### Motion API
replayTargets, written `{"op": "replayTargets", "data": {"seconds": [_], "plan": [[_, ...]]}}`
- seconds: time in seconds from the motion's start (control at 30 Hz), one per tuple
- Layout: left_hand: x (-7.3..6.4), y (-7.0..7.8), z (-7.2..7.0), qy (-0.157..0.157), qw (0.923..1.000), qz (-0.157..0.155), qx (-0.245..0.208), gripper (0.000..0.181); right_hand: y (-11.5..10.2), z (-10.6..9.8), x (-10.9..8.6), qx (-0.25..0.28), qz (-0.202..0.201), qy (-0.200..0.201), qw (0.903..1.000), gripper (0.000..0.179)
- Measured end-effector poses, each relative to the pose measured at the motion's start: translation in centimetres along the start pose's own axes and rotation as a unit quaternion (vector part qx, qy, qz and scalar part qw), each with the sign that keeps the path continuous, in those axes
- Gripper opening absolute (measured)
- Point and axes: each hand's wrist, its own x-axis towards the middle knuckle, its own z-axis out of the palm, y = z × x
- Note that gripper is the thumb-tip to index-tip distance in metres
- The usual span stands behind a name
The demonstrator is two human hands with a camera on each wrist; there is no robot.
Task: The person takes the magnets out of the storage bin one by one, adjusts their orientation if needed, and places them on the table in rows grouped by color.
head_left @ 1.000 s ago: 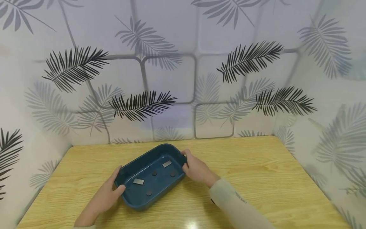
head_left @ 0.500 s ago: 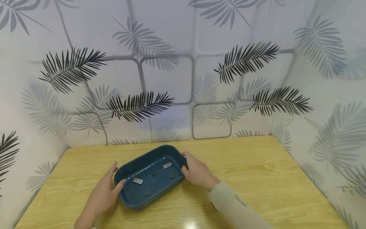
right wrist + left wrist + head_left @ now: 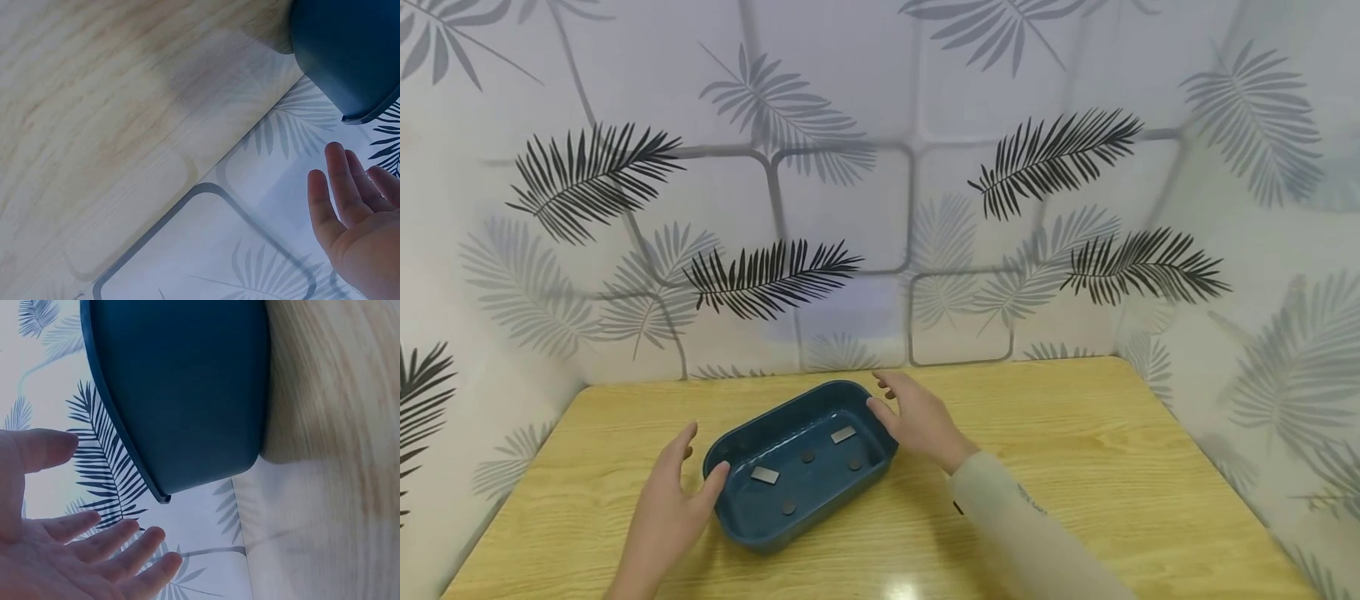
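A dark blue oblong basin (image 3: 797, 518) sits at a slant on the wooden table. On its floor lie two silver rectangular pieces, a left one (image 3: 765, 475) and a right one (image 3: 843, 434), with several dark round discs (image 3: 807, 457) around them. My left hand (image 3: 666, 500) is at the basin's left end, its fingers spread and apart from the wall in the left wrist view. By the right end is my right hand (image 3: 921, 421), fingers extended, with a gap to the basin (image 3: 350, 56) in the right wrist view. Neither hand holds anything.
The wooden table (image 3: 1060, 467) runs back to a wall (image 3: 865, 208) covered in a grey and black leaf pattern. Similar patterned surfaces rise at the left and right sides. Light glares off the table's front.
Both hands have let go of the basin, the left first, and drawn slightly away from its ends. The basin stays almost where it was, with its contents.
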Motion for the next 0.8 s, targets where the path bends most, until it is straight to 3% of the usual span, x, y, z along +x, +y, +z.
{"op": "replayTargets", "data": {"seconds": [0.3,0.63,0.8], "plan": [[-0.8,-0.2,0.6,0.029,0.9996,-0.003,-0.002,0.075,0.5,0.6,0.7,-0.008,0.001,-0.012,0.9999,0.053],[-0.9,-0.8,1.5,-0.013,0.9994,-0.026,0.021,0.078,0.9,1.2,0.5,-0.008,-0.009,-0.025,0.9996,0.051],[-0.9,-1.1,1.8,-0.026,0.9988,-0.023,0.035,0.077,1.0,1.4,0.4,-0.012,-0.011,-0.029,0.9995,0.049]]}}
